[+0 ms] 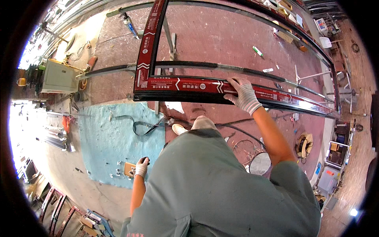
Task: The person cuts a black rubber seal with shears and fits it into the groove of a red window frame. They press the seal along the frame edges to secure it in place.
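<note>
A large dark window frame [164, 83], covered in red printed film, lies across black-padded rails in front of me. My right hand [245, 96], in a striped fingerless-looking glove, grips its near bar. The fingers reach over the top and the thumb presses at the near edge. Low at my left side, my left hand [141, 166], also gloved, is closed, with something small and dark at its fingertips that I cannot make out. Just beside it, a small brown box [129, 169] with metal pieces rests on a blue mat [98, 138].
Padded support rails [185, 65] run under the frame. A caulking tube [130, 26] lies on the far left rail area. A black strap [144, 128] curls over the mat. A round-topped stool [260, 163] stands at my right, near a beige bag [304, 145]. A grey-green metal cabinet [59, 77] stands left.
</note>
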Demonstrator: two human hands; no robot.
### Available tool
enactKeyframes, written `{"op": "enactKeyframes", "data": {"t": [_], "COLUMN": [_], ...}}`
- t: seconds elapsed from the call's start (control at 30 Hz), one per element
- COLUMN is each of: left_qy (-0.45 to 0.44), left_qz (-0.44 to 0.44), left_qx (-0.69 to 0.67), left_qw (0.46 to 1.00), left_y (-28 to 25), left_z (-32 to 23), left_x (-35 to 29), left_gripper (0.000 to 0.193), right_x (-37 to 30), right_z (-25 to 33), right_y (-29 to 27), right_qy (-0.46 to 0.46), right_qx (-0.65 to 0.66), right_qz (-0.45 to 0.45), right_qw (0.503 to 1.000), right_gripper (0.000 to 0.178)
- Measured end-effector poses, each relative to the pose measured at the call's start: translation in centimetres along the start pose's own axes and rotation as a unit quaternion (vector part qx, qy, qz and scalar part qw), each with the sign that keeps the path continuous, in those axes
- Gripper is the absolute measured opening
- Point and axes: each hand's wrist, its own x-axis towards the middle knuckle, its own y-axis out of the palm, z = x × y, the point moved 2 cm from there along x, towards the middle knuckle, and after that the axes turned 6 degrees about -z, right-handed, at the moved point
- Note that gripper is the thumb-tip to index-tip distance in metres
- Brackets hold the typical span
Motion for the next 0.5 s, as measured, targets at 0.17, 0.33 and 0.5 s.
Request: {"op": "enactKeyframes", "data": {"t": [0.17,0.33,0.5], "left_qy": [0.077,0.414,0.634], "left_qz": [-0.003,-0.015,-0.119], "left_qx": [0.171,0.263,0.294], "left_qw": [0.982,0.871,0.705], "left_y": [3.9,11.4,21.1], "left_z": [-7.0,-21.4,-38.2], "left_x": [-2.9,-6.6,-11.4], "left_gripper": [0.029,0.032,0.057], "right_x": [-0.1,-0.5,-2.8], "right_z": [-0.1,-0.8,-3.6], "right_y": [0.2,0.7,-1.1], "right_qy": [-0.014,-0.006,0.025], "right_qx": [-0.007,0.021,0.028], "right_qz": [-0.006,-0.029,-0.022], "right_qw": [1.0,0.999,0.999], "right_gripper": [0.066,0.073,0.078]}}
